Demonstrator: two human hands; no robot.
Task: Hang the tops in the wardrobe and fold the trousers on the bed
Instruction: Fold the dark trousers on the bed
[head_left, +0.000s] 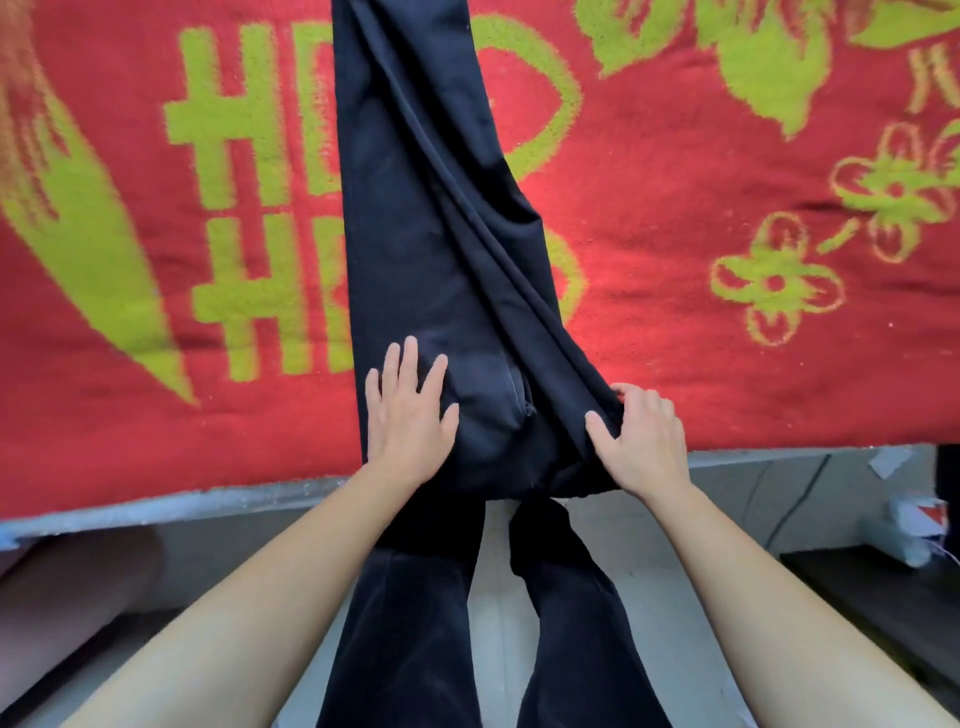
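Dark navy trousers (431, 234) lie lengthwise on the bed, legs doubled one over the other and running away from me, waist end near the front edge. A zip shows near the waist between my hands. My left hand (408, 410) lies flat with spread, straight fingers on the left side of the waist. My right hand (641, 436) grips the bunched fabric at the right edge of the waist, thumb on top and fingers curled round the cloth.
The bed is covered by a red blanket (701, 338) with yellow-green letters and flowers. Its grey front edge (171, 504) runs across below my hands. My own dark-trousered legs (415, 623) stand against it. Cables and small clutter (914, 525) lie on the floor at right.
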